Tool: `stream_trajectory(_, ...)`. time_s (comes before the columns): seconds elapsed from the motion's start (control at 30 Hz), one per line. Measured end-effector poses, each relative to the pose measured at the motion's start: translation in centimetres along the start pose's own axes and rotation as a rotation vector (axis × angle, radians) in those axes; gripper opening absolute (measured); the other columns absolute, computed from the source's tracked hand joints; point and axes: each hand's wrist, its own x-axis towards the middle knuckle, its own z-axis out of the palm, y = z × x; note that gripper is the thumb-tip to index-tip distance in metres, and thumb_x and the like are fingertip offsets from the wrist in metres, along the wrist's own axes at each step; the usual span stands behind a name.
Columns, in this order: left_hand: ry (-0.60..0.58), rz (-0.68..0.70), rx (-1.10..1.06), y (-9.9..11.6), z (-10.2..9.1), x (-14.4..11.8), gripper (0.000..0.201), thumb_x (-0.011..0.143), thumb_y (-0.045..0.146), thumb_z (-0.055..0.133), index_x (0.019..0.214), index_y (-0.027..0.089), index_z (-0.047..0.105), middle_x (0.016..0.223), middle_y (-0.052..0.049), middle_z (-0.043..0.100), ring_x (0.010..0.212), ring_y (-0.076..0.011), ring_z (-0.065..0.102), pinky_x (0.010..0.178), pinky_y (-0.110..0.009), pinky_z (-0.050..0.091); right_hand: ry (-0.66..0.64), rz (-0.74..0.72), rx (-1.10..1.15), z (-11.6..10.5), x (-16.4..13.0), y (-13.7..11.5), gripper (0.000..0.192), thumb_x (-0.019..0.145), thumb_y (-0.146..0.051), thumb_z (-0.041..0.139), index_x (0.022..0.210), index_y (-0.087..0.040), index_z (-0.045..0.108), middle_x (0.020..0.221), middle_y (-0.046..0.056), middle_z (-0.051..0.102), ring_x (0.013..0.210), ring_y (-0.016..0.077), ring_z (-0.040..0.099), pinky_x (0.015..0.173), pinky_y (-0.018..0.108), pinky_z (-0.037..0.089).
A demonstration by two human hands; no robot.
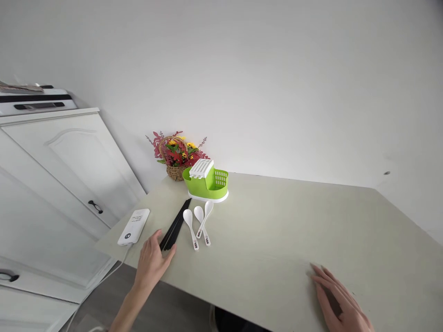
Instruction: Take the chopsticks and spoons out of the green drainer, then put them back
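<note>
My left hand (154, 256) is at the near end of a bundle of black chopsticks (176, 224), thumb on one side and fingers on the other. The fingers are apart; whether they touch the chopsticks I cannot tell. Just right of the bundle lie three white spoons, one on the left (191, 229), one in the middle (200, 213) and one crossing over it (208, 208). A green utensil holder (199, 186) with a white slatted top and white base stands behind them. Over at the right, my right hand (339, 297) rests on the table with fingers stretched out, holding nothing.
A white power bank (134, 227) with a cable lies at the table's left edge. Behind the holder stands a wicker basket (176, 173) of artificial flowers (180, 150). White cabinets (79, 157) flank the table (277, 230) on the left; a wall runs along its back.
</note>
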Motion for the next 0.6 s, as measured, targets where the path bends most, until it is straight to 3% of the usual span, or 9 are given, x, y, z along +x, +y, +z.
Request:
stream_trajectory(0.27, -0.113, -0.032, 0.129, 1.8, 0.3, 3.4, 0.066, 0.090, 0.045, 0.051, 0.143, 0.007, 0.041, 0.131, -0.021, 0.064, 0.128, -0.0368, 0.058, 0.101, -0.043, 0.050, 0.088, 0.049, 0.042, -0.2, -0.6, -2.8, 0.047, 0.101, -0.057, 0.041, 0.131, -0.033, 0.069, 0.148, 0.001, 0.063, 0.141, 0.0358, 0.053, 0.102, 0.055, 0.057)
stream_trajectory(0.6, -0.327, -0.105, 0.331, 4.3, -1.1, 6.7, 0.045, 0.090, 0.034, 0.057, 0.130, 0.012, 0.054, 0.123, -0.019, 0.069, 0.113, -0.0345, 0.067, 0.080, -0.037, 0.048, 0.073, -0.001, 0.008, 0.0, -0.3, -1.1, 0.046, 0.099, -0.057, 0.045, 0.125, -0.030, 0.073, 0.145, 0.002, 0.064, 0.138, 0.0357, 0.057, 0.103, 0.055, 0.057)
